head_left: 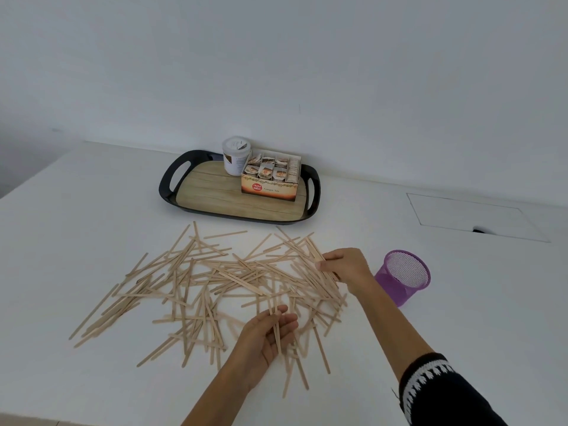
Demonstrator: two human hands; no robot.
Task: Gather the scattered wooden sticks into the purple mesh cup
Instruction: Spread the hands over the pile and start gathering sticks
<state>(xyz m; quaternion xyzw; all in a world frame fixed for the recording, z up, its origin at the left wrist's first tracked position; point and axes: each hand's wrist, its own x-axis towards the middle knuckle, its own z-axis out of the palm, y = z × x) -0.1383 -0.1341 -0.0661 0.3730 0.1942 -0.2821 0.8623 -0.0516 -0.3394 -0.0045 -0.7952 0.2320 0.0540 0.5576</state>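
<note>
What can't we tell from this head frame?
- Inside of the purple mesh cup: its bottom is hidden by its own wall, so any sticks there are unseen.
- White tub: label too small to read.
- Right hand: palm side hidden, so its hold on the wooden sticks is unclear.

Black sleeve (442, 392), apparently white-patterned cuff

Soft even light, faint shadows, maybe wide-angle warp.

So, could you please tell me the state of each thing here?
Sticks: scattered on table.
Cup: upright, looks empty.
Left hand: holds a few sticks.
Right hand: pinches sticks.
Tea box: open, on tray.
Tub: lidded, on tray.
</note>
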